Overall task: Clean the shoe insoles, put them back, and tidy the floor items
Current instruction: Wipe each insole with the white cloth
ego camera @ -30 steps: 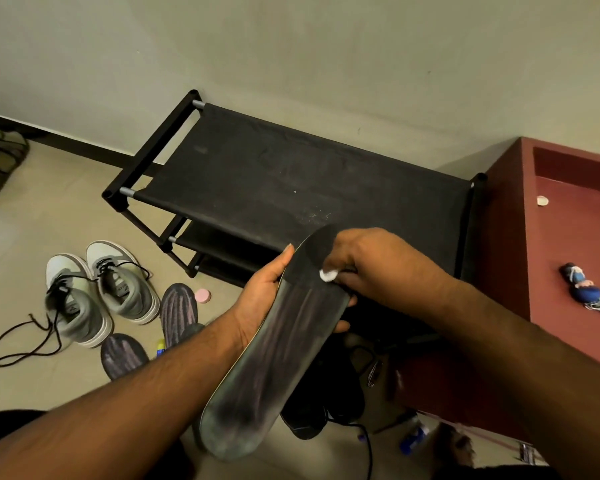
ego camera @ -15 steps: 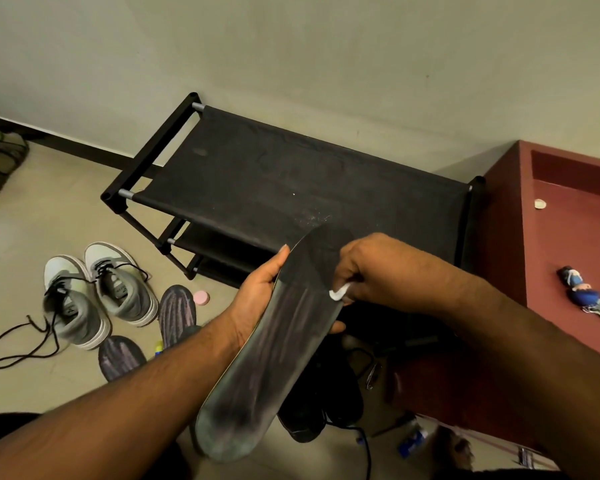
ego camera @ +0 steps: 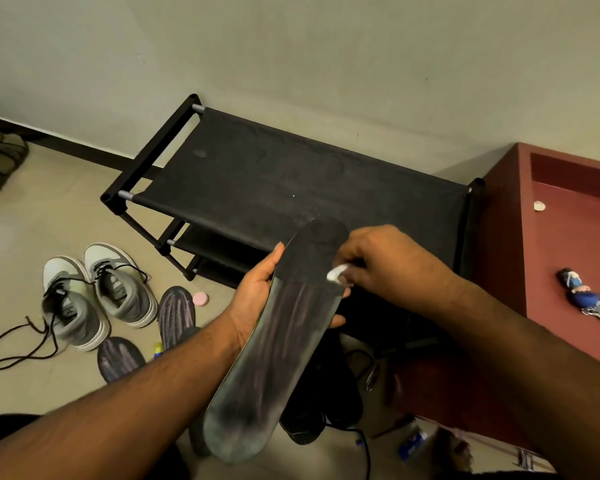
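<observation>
Head-worn camera looks steeply down, close above both forearms.

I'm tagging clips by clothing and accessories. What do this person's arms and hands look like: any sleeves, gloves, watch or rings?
Both forearms are bare up to the frame edge: no sleeves show. The left hand and right hand wear no gloves, and no watch, band or ring is visible on the parts in view.

Tiled floor [ego camera: 32, 233], grey sneakers [ego camera: 97, 299], two insoles [ego camera: 175, 313] (dark), pink cap [ego camera: 200, 299]
</observation>
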Motion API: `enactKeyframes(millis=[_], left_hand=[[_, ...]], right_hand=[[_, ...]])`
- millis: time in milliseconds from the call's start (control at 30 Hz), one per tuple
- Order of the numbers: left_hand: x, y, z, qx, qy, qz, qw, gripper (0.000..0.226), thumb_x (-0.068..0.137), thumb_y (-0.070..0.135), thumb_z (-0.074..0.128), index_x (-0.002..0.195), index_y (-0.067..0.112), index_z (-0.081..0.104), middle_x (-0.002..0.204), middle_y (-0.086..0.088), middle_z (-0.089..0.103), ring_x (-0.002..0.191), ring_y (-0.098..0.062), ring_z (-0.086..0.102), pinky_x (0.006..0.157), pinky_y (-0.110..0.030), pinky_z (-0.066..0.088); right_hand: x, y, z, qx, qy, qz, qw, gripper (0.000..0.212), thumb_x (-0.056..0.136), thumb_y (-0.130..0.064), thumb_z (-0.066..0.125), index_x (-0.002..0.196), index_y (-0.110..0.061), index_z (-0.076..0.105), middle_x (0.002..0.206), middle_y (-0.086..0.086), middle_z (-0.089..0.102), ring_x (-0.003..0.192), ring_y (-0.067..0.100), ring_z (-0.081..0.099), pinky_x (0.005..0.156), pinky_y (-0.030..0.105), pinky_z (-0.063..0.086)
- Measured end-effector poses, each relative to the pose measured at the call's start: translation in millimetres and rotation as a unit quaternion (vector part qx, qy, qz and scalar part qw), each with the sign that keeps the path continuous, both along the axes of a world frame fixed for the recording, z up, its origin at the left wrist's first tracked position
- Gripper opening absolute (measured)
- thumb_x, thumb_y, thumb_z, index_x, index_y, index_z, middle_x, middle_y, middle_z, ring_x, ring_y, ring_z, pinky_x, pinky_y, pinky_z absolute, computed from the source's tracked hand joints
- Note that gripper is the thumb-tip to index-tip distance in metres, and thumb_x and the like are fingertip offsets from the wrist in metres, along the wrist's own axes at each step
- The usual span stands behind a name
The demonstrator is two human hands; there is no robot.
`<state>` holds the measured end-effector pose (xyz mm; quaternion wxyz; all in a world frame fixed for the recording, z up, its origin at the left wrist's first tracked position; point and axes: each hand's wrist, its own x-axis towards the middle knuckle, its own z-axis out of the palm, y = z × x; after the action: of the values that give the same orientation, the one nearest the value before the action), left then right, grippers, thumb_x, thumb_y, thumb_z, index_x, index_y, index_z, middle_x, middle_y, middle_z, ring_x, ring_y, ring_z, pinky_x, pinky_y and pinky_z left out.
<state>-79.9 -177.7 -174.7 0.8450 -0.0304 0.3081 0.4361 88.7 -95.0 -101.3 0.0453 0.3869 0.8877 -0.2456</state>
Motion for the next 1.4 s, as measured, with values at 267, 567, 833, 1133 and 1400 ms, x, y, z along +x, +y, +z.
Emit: enactKeyframes(millis=[267, 567, 833, 1133, 1400], left_hand=[[-5, 6, 6, 0.013, 0.044, 0.052, 0.998, 0.069, 0.092, 0.058, 0.043, 0.121, -0.001, 0.067, 0.118, -0.021, 0.067, 0.094, -0.037, 0.07, 0.083, -0.056, 0.053], [2, 4, 3, 0.05, 0.042, 0.068, 0.996, 0.075, 0.086, 0.065, 0.047, 0.13, 0.006, 0.062, 0.134, -0.019, 0.059, 0.12, -0.035, 0.059, 0.101, -0.057, 0.043], [7, 0, 7, 0.034, 0.091, 0.089, 0.991, 0.074, 0.087, 0.069, 0.041, 0.11, 0.007, 0.075, 0.112, -0.015, 0.071, 0.098, -0.026, 0.069, 0.093, -0.04, 0.054], [8, 5, 7, 0.032, 0.117, 0.066, 0.99, 0.083, 0.086, 0.077, 0.03, 0.097, 0.01, 0.079, 0.102, -0.012, 0.074, 0.087, -0.025, 0.073, 0.076, -0.035, 0.06], [13, -4, 9, 0.063, 0.111, 0.01, 0.992, 0.088, 0.083, 0.079, 0.029, 0.122, 0.011, 0.068, 0.128, -0.021, 0.062, 0.107, -0.039, 0.064, 0.103, -0.056, 0.041]], right_hand=[[-5, -9, 2, -0.063, 0.047, -0.006, 0.997, 0.003, 0.085, -0.026, 0.07, 0.084, -0.026, 0.073, 0.084, -0.009, 0.067, 0.078, 0.004, 0.062, 0.074, 0.026, 0.053], [-6, -5, -8, 0.071, 0.088, -0.078, 0.991, 0.01, 0.089, -0.024, 0.064, 0.094, -0.021, 0.072, 0.09, -0.006, 0.058, 0.086, 0.011, 0.056, 0.078, 0.033, 0.048], [-13, -19, -4, -0.006, 0.047, -0.003, 0.999, 0.01, 0.09, -0.026, 0.063, 0.095, -0.023, 0.071, 0.095, -0.008, 0.06, 0.089, 0.008, 0.057, 0.081, 0.03, 0.049], [-14, -23, 2, -0.031, 0.024, 0.07, 0.997, 0.013, 0.091, -0.03, 0.062, 0.098, -0.024, 0.071, 0.092, -0.015, 0.056, 0.087, 0.002, 0.056, 0.077, 0.018, 0.046], [-8, -10, -4, 0.094, 0.057, -0.03, 0.993, 0.013, 0.09, -0.023, 0.058, 0.095, -0.022, 0.07, 0.094, -0.005, 0.058, 0.087, 0.014, 0.058, 0.074, 0.032, 0.047]])
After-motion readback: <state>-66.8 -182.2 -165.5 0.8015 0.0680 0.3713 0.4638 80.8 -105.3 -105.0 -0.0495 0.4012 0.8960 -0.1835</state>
